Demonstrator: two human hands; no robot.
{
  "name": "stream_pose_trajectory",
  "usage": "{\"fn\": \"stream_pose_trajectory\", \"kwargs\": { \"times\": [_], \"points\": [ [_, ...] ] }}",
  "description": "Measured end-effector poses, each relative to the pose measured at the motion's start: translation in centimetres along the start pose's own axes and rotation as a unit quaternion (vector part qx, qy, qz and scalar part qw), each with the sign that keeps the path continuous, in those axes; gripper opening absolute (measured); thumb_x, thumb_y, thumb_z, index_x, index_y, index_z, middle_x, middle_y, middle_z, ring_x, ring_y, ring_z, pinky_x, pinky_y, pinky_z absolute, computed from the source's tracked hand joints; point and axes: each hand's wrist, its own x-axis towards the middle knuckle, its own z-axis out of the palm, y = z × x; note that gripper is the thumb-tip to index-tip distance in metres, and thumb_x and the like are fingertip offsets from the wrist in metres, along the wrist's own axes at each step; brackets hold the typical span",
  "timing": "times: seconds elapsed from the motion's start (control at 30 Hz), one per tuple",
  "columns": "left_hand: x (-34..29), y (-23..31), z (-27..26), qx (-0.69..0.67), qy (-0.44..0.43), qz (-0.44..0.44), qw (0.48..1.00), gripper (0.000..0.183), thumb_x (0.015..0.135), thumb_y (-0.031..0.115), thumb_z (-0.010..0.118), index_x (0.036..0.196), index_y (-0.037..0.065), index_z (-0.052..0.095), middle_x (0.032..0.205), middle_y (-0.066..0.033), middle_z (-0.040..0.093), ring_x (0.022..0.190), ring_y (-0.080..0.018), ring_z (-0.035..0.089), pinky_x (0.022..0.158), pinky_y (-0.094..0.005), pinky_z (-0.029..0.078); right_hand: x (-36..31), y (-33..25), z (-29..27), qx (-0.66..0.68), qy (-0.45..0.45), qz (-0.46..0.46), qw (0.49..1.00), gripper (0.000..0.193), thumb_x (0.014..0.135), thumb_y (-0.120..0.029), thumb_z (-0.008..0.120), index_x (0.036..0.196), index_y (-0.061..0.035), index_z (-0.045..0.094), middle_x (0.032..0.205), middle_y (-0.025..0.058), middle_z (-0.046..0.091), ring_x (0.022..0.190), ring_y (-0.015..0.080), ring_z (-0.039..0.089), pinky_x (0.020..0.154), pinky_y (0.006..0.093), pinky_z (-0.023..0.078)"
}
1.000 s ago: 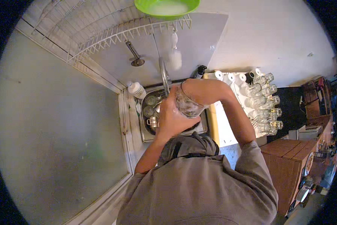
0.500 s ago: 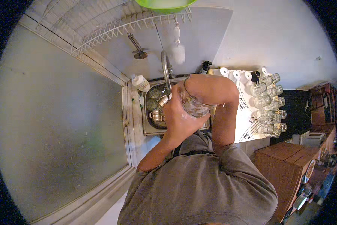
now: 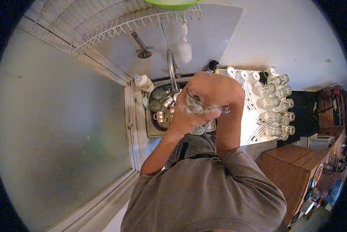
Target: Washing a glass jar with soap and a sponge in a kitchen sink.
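Note:
My left hand (image 3: 187,116) is wrapped round a clear drinking glass (image 3: 199,128), its thumb lying across the side. My right hand (image 3: 206,86) bends over the glass from above and reaches in at its rim. The right fingers are hidden or blurred behind the glass and the left hand. Both hands are above the near right part of a metal sink (image 3: 154,134). Inside the sink sit several small metal cups (image 3: 160,117) and a couple of round glass pieces (image 3: 155,105). A curved tap (image 3: 171,69) stands behind the hands.
A white bottle (image 3: 143,83) stands at the sink's far left corner, a dark pump bottle (image 3: 213,65) at the far right. Several upturned glasses (image 3: 270,103) and a black mug (image 3: 263,76) stand on a white patterned mat (image 3: 250,116). A brush (image 3: 185,52) hangs below a wire rack (image 3: 131,27).
The glass has tilted and dropped lower, so its body now shows beneath my left thumb. My right hand has shifted slightly over its rim. The sink's contents look the same.

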Motion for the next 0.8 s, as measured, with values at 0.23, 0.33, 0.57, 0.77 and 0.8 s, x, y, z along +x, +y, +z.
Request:
{"fn": "stream_pose_trajectory", "kwargs": {
  "times": [0.23,0.33,0.57,0.77,0.8],
  "points": [
    [-0.1,-0.4,-1.5,0.036,-0.02,0.03,0.999,0.092,0.05,0.019,0.089,0.126,0.003,0.04,0.117,-0.0081,0.051,0.11,-0.0186,0.049,0.097,-0.0349,0.038,1.9,1.8,1.9,0.035,0.05,-0.068,0.996,0.033,0.054,-0.025,0.065,0.076,-0.0004,0.062,0.076,0.0206,0.06,0.077,0.0405,0.058,0.065,0.0441,0.047],
    [0.0,-0.7,-2.7,0.081,0.014,0.034,0.996,0.095,0.046,0.018,0.088,0.126,0.002,0.038,0.118,-0.0101,0.048,0.113,-0.0208,0.047,0.099,-0.0358,0.035,3.0,1.4,1.4,0.018,-0.059,-0.025,0.998,0.038,0.051,-0.024,0.067,0.079,0.0,0.063,0.075,0.0207,0.061,0.073,0.0405,0.059,0.062,0.0446,0.047],
    [0.2,-2.4,-6.7,0.137,0.003,0.048,0.989,0.094,0.043,0.014,0.084,0.125,0.001,0.038,0.117,-0.0104,0.049,0.112,-0.0207,0.047,0.099,-0.0334,0.034,5.4,1.5,2.9,0.025,-0.103,0.001,0.994,0.037,0.058,-0.006,0.067,0.094,0.0015,0.059,0.095,0.0173,0.059,0.089,0.038,0.056,0.077,0.0422,0.046],
    [0.3,-2.9,-8.3,0.094,-0.024,0.068,0.993,0.093,0.043,0.013,0.083,0.125,0.005,0.039,0.117,-0.0085,0.05,0.11,-0.0209,0.049,0.098,-0.0333,0.036,4.9,1.6,2.2,0.09,-0.057,-0.074,0.992,0.03,0.071,-0.008,0.064,0.1,-0.0001,0.061,0.099,0.018,0.061,0.091,0.0383,0.058,0.078,0.0426,0.046],
    [0.4,-3.2,-8.6,0.103,-0.04,0.094,0.989,0.093,0.044,0.013,0.083,0.125,0.005,0.038,0.117,-0.0078,0.05,0.11,-0.0207,0.049,0.098,-0.0335,0.036,4.6,1.6,2.2,0.093,-0.035,-0.069,0.993,0.029,0.074,-0.009,0.063,0.101,-0.0002,0.062,0.098,0.0183,0.063,0.09,0.0385,0.059,0.078,0.0426,0.046]
  ]
}}
